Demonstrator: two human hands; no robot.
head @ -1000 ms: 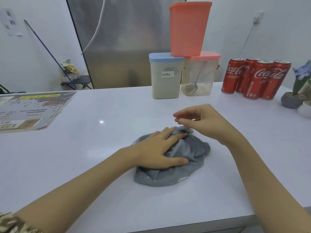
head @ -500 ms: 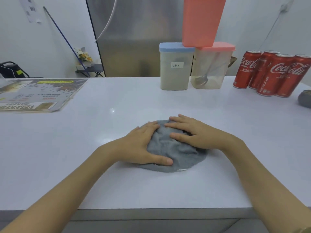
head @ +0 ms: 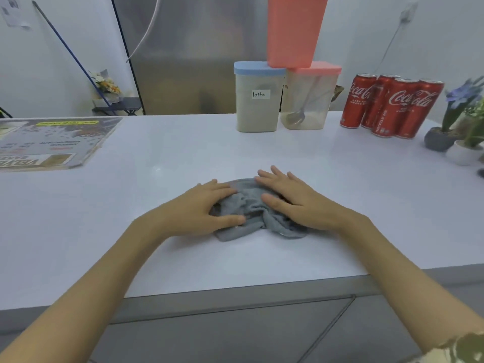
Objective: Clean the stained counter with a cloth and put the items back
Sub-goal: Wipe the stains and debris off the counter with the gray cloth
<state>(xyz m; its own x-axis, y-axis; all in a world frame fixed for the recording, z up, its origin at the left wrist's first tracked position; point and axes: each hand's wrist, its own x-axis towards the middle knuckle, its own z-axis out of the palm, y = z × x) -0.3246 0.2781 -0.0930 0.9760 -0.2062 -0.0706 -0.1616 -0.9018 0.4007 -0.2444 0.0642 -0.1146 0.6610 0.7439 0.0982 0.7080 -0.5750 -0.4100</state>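
A crumpled grey cloth [head: 248, 205] lies in the middle of the white counter [head: 183, 158]. My left hand [head: 201, 208] rests flat on its left side, thumb along the near edge. My right hand [head: 293, 200] presses on its right side with straight, spread fingers. Both hands cover much of the cloth. At the back stand a blue-lidded container labelled "latte" [head: 258, 98], a pink-lidded container with a spoon inside [head: 307, 100], and a pink tub [head: 294, 30] stacked on top of both. Several red cola cans [head: 392, 106] stand to their right.
A printed menu board [head: 49, 140] lies at the counter's left. Small potted plants [head: 455, 132] sit at the far right edge. The counter's front edge [head: 235, 286] runs just below my forearms, with grey cabinet fronts beneath. A steel fridge stands behind.
My right hand came down from above the cloth and now lies flat on it. Both hands have bunched the cloth narrower. The camera has tilted down and back, showing the counter's front edge.
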